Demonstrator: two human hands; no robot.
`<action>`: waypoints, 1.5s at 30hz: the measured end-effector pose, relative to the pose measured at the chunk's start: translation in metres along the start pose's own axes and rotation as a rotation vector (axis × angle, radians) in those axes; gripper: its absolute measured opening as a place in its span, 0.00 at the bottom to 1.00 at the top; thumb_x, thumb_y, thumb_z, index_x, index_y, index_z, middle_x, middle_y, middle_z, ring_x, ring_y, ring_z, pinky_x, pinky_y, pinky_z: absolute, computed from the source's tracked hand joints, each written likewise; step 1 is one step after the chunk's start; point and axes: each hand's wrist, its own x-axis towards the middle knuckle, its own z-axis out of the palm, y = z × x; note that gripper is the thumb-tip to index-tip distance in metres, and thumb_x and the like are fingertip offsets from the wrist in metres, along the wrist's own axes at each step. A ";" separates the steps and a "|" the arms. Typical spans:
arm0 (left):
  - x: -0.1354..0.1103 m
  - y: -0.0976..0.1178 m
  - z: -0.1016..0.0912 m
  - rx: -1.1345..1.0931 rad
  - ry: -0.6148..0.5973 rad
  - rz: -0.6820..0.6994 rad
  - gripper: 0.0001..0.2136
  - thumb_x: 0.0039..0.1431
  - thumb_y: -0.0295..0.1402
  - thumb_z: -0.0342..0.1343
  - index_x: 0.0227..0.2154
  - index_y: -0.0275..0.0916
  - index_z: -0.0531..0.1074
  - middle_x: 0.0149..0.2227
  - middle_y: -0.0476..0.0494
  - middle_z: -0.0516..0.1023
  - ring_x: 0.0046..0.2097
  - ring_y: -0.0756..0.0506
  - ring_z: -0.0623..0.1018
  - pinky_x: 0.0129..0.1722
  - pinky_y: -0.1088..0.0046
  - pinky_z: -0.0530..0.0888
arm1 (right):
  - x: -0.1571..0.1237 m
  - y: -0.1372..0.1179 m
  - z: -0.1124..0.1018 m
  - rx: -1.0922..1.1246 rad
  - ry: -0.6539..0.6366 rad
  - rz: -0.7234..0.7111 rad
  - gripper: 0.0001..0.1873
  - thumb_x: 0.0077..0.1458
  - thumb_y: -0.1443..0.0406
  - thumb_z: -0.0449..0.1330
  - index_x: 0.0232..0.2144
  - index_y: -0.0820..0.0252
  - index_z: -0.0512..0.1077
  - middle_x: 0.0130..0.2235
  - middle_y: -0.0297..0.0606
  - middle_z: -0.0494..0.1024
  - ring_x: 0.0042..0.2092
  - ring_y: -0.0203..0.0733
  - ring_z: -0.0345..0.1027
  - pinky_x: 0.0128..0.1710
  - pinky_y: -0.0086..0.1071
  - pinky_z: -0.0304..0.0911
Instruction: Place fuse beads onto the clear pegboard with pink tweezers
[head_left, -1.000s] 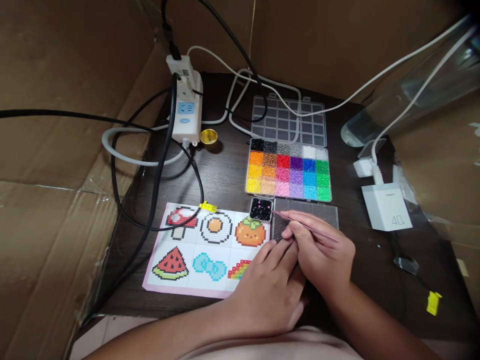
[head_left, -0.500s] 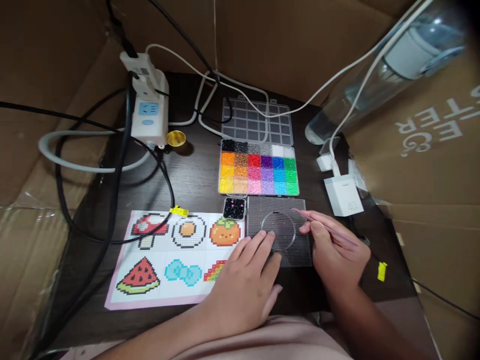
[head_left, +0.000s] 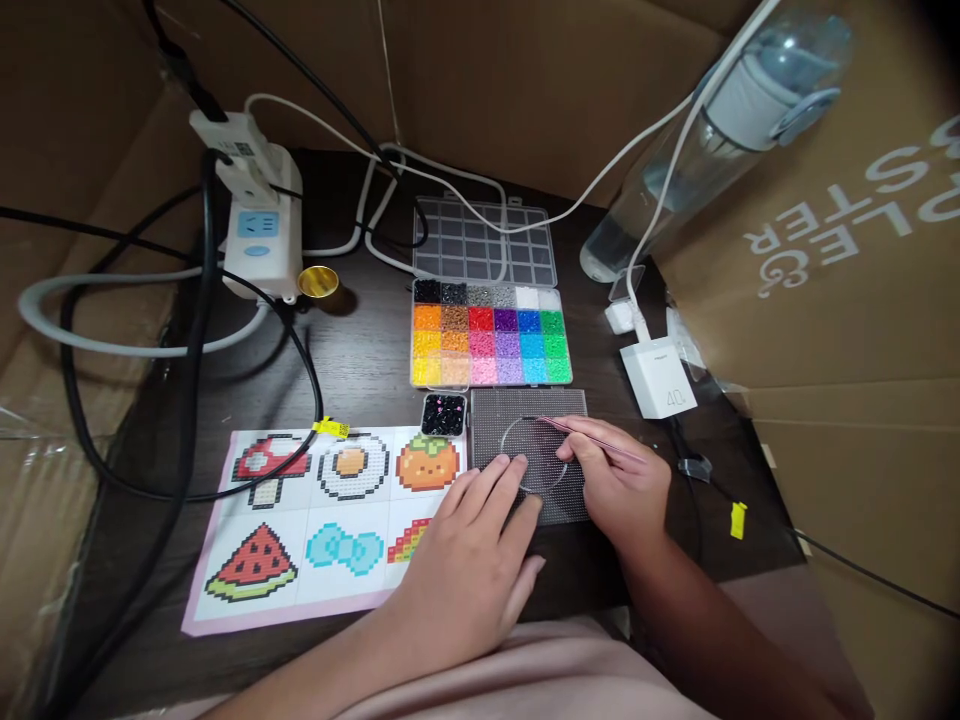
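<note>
A clear square pegboard (head_left: 491, 412) lies on the dark table, with a thin pale ring showing on it; I cannot tell whether that is a reflection. My left hand (head_left: 480, 540) rests flat, fingers stretched out, with fingertips on the board's left side. Pink tweezers (head_left: 600, 440) are pinched in my right hand (head_left: 626, 490), their tips low over the board near the ring's top edge. Any bead between the tips is too small to make out. A small square box (head_left: 444, 414) of black beads with a few pink ones stands at the board's upper left corner.
Behind the board sits an open bead case (head_left: 491, 335) sorted by colour. A pattern sheet (head_left: 345, 590) lies left, partly under my left forearm. Around stand a power strip (head_left: 262, 235), a gold cap (head_left: 319, 283), a white charger (head_left: 658, 380), a bottle (head_left: 675, 170), cables and cardboard walls.
My right hand has moved left over the pegboard, bringing the tweezer tips from its upper right to the ring's top. My left hand stays in place on the board. The whole view has shifted slightly.
</note>
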 end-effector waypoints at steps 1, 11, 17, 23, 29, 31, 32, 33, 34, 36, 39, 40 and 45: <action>0.000 0.000 0.000 -0.003 -0.003 -0.002 0.19 0.64 0.39 0.53 0.55 0.37 0.68 0.65 0.33 0.62 0.64 0.33 0.64 0.61 0.51 0.65 | 0.000 0.000 0.000 -0.006 -0.001 0.004 0.10 0.59 0.70 0.61 0.38 0.56 0.82 0.29 0.33 0.83 0.39 0.40 0.79 0.46 0.36 0.74; 0.000 0.000 0.000 0.004 -0.014 -0.006 0.19 0.64 0.39 0.52 0.55 0.37 0.68 0.65 0.33 0.63 0.64 0.33 0.64 0.61 0.52 0.65 | 0.001 -0.001 0.001 0.020 -0.019 0.040 0.09 0.59 0.69 0.60 0.38 0.57 0.81 0.31 0.36 0.83 0.33 0.39 0.78 0.39 0.36 0.75; 0.000 0.001 0.000 0.004 -0.019 -0.007 0.19 0.64 0.40 0.52 0.55 0.37 0.68 0.65 0.33 0.62 0.64 0.34 0.64 0.61 0.52 0.65 | 0.001 -0.002 0.001 0.021 -0.034 0.041 0.09 0.59 0.69 0.61 0.39 0.57 0.81 0.32 0.36 0.83 0.32 0.38 0.78 0.39 0.35 0.75; 0.001 0.000 0.000 -0.009 -0.013 -0.009 0.19 0.64 0.39 0.53 0.55 0.37 0.68 0.65 0.33 0.62 0.64 0.33 0.64 0.61 0.52 0.64 | 0.001 -0.002 0.001 0.014 -0.027 0.054 0.09 0.59 0.69 0.61 0.38 0.58 0.81 0.34 0.38 0.84 0.32 0.39 0.78 0.38 0.36 0.76; 0.000 0.000 -0.001 -0.028 -0.013 -0.016 0.19 0.63 0.39 0.54 0.54 0.37 0.69 0.64 0.33 0.63 0.64 0.33 0.64 0.61 0.52 0.64 | 0.001 -0.003 0.001 0.008 -0.021 0.046 0.09 0.59 0.68 0.61 0.38 0.57 0.81 0.33 0.37 0.83 0.32 0.39 0.78 0.38 0.37 0.76; 0.000 0.001 -0.001 -0.032 -0.010 -0.017 0.19 0.63 0.39 0.55 0.54 0.37 0.69 0.64 0.33 0.63 0.64 0.34 0.64 0.62 0.52 0.64 | 0.001 -0.003 0.000 -0.006 -0.017 0.047 0.08 0.59 0.68 0.61 0.37 0.57 0.81 0.31 0.36 0.83 0.34 0.41 0.79 0.41 0.38 0.76; 0.000 0.001 -0.001 -0.033 -0.010 -0.017 0.19 0.63 0.39 0.55 0.54 0.37 0.69 0.64 0.33 0.63 0.64 0.34 0.64 0.62 0.53 0.64 | 0.001 -0.003 0.000 -0.009 -0.015 0.050 0.08 0.59 0.68 0.60 0.37 0.57 0.81 0.30 0.36 0.83 0.35 0.41 0.79 0.42 0.39 0.76; 0.000 0.001 -0.001 -0.033 -0.012 -0.017 0.19 0.63 0.39 0.55 0.54 0.37 0.69 0.64 0.33 0.63 0.64 0.34 0.64 0.62 0.53 0.64 | 0.001 -0.002 0.000 -0.008 -0.012 0.054 0.08 0.59 0.67 0.60 0.37 0.58 0.81 0.30 0.36 0.83 0.35 0.42 0.79 0.42 0.40 0.76; 0.000 0.001 -0.001 -0.032 -0.015 -0.017 0.19 0.63 0.39 0.55 0.54 0.37 0.69 0.65 0.33 0.63 0.64 0.34 0.64 0.62 0.52 0.64 | 0.001 -0.002 0.000 -0.004 -0.011 0.061 0.08 0.59 0.67 0.60 0.37 0.58 0.81 0.30 0.36 0.83 0.35 0.42 0.79 0.43 0.40 0.75; 0.000 0.001 -0.001 -0.029 -0.023 -0.016 0.19 0.63 0.39 0.55 0.54 0.37 0.69 0.65 0.33 0.62 0.64 0.34 0.64 0.61 0.52 0.64 | 0.001 -0.002 0.000 0.009 -0.006 0.078 0.08 0.59 0.67 0.61 0.37 0.59 0.81 0.30 0.37 0.83 0.35 0.42 0.79 0.41 0.40 0.76; -0.001 0.001 -0.002 -0.031 -0.041 -0.016 0.19 0.63 0.39 0.54 0.55 0.37 0.68 0.65 0.33 0.61 0.65 0.33 0.63 0.61 0.51 0.64 | 0.002 -0.003 0.000 0.024 0.004 0.092 0.07 0.59 0.67 0.61 0.35 0.60 0.81 0.30 0.38 0.83 0.37 0.43 0.79 0.41 0.39 0.75; -0.001 0.001 -0.002 -0.031 -0.045 -0.016 0.19 0.63 0.39 0.54 0.55 0.37 0.68 0.66 0.33 0.61 0.65 0.33 0.63 0.61 0.51 0.64 | 0.002 -0.003 0.000 0.032 0.007 0.097 0.07 0.59 0.67 0.61 0.34 0.60 0.81 0.29 0.38 0.83 0.37 0.43 0.79 0.41 0.38 0.75; -0.002 0.002 -0.004 -0.042 -0.051 -0.023 0.20 0.62 0.39 0.55 0.54 0.37 0.68 0.66 0.32 0.61 0.66 0.34 0.62 0.62 0.51 0.64 | 0.004 -0.007 -0.002 0.134 0.002 0.191 0.09 0.60 0.64 0.61 0.37 0.62 0.80 0.26 0.36 0.81 0.27 0.38 0.75 0.29 0.32 0.73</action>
